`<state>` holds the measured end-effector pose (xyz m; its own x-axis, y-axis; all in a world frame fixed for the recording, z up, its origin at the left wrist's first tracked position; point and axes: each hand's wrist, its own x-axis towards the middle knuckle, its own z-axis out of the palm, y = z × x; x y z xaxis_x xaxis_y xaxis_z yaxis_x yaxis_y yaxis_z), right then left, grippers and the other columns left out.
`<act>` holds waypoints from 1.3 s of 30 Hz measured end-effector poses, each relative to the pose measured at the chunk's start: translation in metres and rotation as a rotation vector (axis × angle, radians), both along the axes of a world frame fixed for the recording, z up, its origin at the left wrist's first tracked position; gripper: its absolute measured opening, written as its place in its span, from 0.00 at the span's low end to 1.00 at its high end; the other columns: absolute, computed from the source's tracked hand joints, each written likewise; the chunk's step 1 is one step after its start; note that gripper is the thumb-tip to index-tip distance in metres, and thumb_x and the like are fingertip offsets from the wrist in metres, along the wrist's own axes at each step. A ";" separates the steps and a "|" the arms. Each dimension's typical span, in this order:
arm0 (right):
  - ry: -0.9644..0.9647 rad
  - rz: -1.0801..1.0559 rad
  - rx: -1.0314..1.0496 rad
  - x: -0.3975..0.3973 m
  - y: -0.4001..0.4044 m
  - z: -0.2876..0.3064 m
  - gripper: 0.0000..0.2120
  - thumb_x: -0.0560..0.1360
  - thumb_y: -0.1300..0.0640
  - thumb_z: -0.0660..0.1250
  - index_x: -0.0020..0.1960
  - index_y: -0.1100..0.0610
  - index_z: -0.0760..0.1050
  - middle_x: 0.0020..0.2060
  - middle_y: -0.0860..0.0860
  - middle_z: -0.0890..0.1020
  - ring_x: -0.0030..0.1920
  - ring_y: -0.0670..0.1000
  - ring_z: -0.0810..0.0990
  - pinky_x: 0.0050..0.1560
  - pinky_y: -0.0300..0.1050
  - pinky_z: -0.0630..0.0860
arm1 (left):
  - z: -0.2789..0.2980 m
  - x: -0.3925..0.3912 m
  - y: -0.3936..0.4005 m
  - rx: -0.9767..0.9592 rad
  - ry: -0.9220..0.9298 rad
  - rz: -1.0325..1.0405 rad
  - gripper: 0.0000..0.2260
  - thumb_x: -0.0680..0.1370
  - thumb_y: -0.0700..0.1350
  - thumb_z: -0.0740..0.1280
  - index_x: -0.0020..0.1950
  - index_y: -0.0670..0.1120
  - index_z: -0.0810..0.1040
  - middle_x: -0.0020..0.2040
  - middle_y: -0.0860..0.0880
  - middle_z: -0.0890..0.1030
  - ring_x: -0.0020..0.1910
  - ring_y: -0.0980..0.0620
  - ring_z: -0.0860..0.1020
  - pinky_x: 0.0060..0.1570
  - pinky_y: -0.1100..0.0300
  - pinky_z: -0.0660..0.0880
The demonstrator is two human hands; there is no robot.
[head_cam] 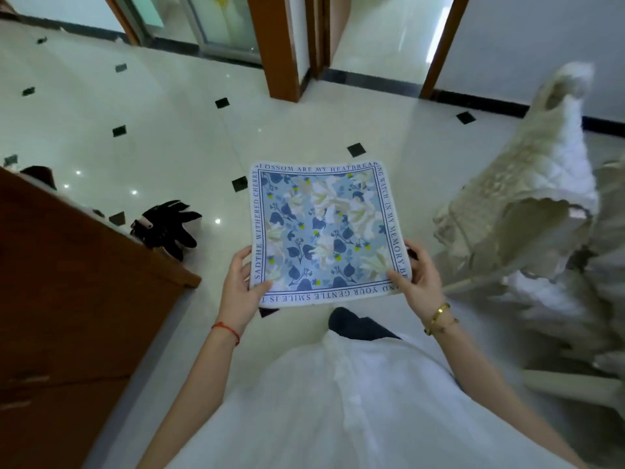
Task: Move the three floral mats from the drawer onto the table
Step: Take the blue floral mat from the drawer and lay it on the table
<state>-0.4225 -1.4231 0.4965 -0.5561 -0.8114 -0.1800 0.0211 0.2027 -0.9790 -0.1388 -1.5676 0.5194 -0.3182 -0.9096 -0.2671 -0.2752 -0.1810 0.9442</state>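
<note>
Both hands on it: left hand point(241, 282) and right hand point(417, 279) each have a grip pinching a near corner of the floral mat point(324, 231), held flat above the tiled floor point(169, 130).

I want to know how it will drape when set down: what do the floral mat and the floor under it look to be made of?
Floral mat: likely soft printed fabric, matte; its held edge bends slightly between the left hand and right hand. Floor: glossy pale tile with small dark inset squares, judging by the bright light reflections.
</note>
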 end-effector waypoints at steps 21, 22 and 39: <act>0.033 -0.345 -0.036 -0.306 -0.308 0.010 0.28 0.73 0.73 0.67 0.66 0.50 0.66 0.51 0.53 0.84 0.45 0.52 0.84 0.42 0.49 0.83 | 0.009 -0.371 -0.393 -0.015 0.049 -0.330 0.30 0.72 0.29 0.68 0.66 0.56 0.68 0.56 0.52 0.82 0.53 0.52 0.82 0.44 0.61 0.80; 0.024 -0.373 -0.035 -0.322 -0.324 0.011 0.28 0.73 0.73 0.67 0.66 0.50 0.66 0.51 0.54 0.84 0.45 0.53 0.84 0.43 0.50 0.83 | 0.010 -0.393 -0.413 -0.016 0.048 -0.352 0.30 0.72 0.29 0.68 0.66 0.56 0.68 0.56 0.52 0.82 0.53 0.52 0.82 0.45 0.60 0.80; 0.017 -0.858 -0.052 -0.536 -0.450 0.025 0.31 0.72 0.73 0.67 0.63 0.42 0.68 0.49 0.49 0.85 0.49 0.52 0.85 0.45 0.48 0.83 | 0.036 -0.745 -0.613 0.042 0.061 -0.839 0.30 0.71 0.26 0.68 0.60 0.59 0.71 0.51 0.53 0.85 0.49 0.53 0.83 0.41 0.63 0.79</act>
